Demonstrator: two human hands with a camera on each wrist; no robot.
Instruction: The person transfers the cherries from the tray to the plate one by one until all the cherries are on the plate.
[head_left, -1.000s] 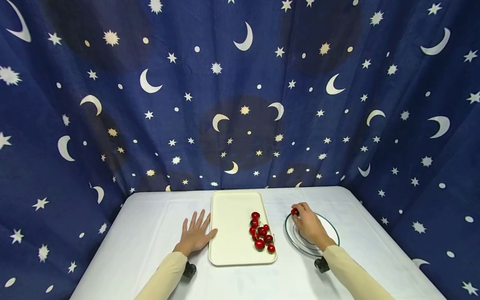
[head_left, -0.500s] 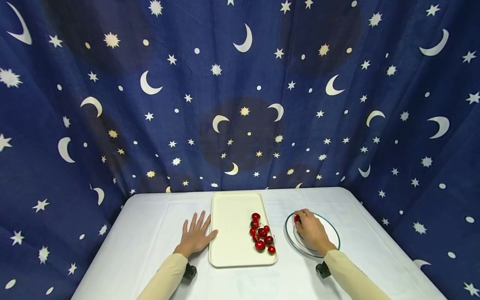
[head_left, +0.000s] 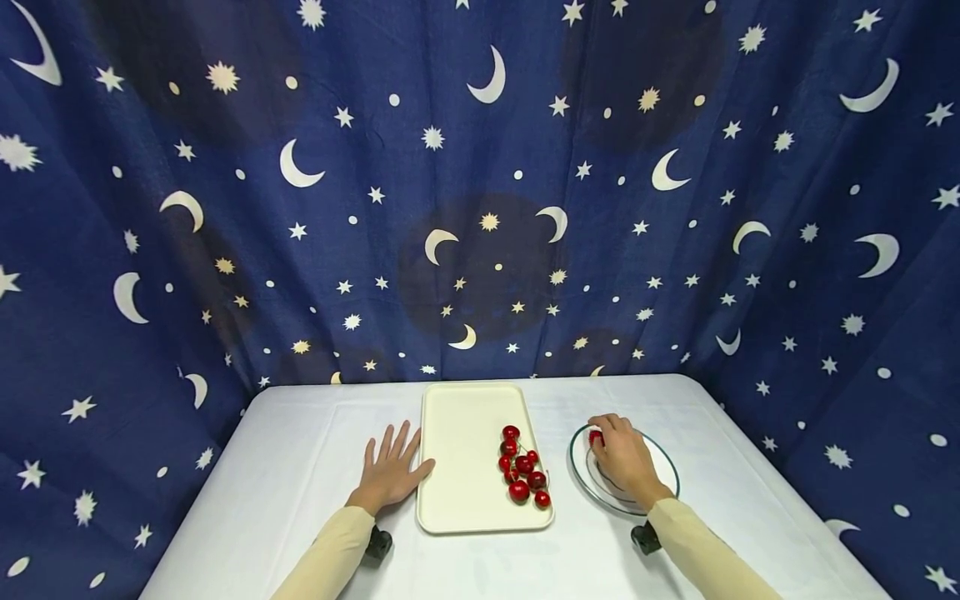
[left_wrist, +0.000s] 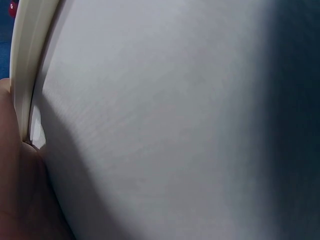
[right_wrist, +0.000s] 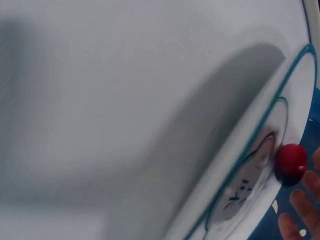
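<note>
Lone cherry (head_left: 596, 437): since a second ago it has shifted a little toward me along with my right hand (head_left: 624, 458), from over the far left rim of the plate to just inside that rim.
Right hand: over the plate (head_left: 664, 458), palm down, index finger and thumb bent about the lone cherry; whether they pinch it or have let it go I cannot tell.
Plate: white, with a blue-green rim and a drawing at its middle, right of the tray on the desk (head_left: 307, 450); whether the lone cherry's weight is on it I cannot make out.
Line that matters: the lone cherry lies at my right fingertips, ahead and to the left of the palm; being round, it gives no clear long axis. My right hand is much the nearer.
Left hand (head_left: 386, 479): flat on the desk, fingers spread, thumb against the left edge of the tray, well apart from the plate.
Tray (head_left: 461, 450): cream, between my hands, its long side running away from me.
Cherry cluster (head_left: 524, 465): along the tray's right side, some with stems.
</note>
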